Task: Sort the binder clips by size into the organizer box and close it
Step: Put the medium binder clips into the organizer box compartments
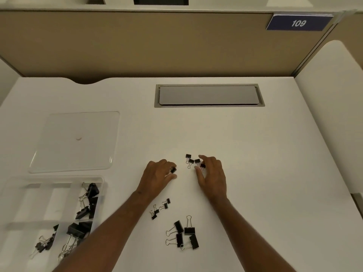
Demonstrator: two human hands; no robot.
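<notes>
Meanwhile, both hands worked over the middle of the white bench (255,154). The left hand (157,176) lay palm down with its fingers (169,167) curled around one small black binder clip (173,170), pinched against the thumb. The right hand (213,176) reached into a loose cluster of small clips (191,160) just ahead of it; its thumb and forefinger pinched one tiny clip (202,165) at the cluster's near edge, while the other fingers stayed loosely spread.

Nearer the person, between the two forearms, a second group of small clips (160,208) lay scattered, and closer still sat a bunch of medium clips (183,234), touching one another with wire handles pointing different ways.

At the left edge of the bench stood the clear organizer box (17,193), open. Its right-hand compartments held large clips (89,203), and a lower left compartment held a few smaller ones (45,245); the left forearm covered part of the box's near corner. The box's transparent lid (76,140) lay flat on the bench just beyond it, apart from the box.

A grey cable hatch (208,95) was set into the bench farther back, and a blue sign reading 109 (298,23) hung on the partition.
</notes>
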